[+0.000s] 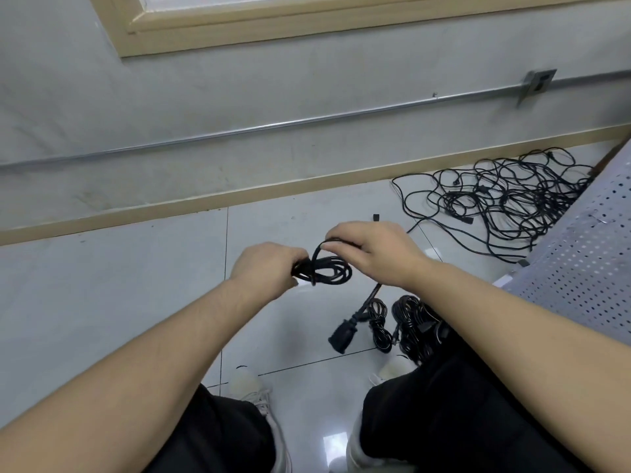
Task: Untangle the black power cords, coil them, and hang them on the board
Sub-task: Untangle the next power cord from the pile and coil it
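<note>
Above the glossy pale tiled floor (136, 285), between the person's knees, both bare hands work one small black coiled power cord (324, 271). Left hand (264, 266) has fingers curled tight around the coil's left end, fist-like. Right hand (372, 249) pinches a raised loop of the same cord between thumb and fingertips, other fingers bent close together. Cord's chunky black plug end (341, 334) dangles below, just beside two finished black cord bundles (406, 324) lying on the floor near the right leg. Big loose tangle of thin black cords (505, 203) sprawls by the beige baseboard (205, 203), well apart from the hands. White perforated metal panel (587, 268) fills the right edge.
</note>
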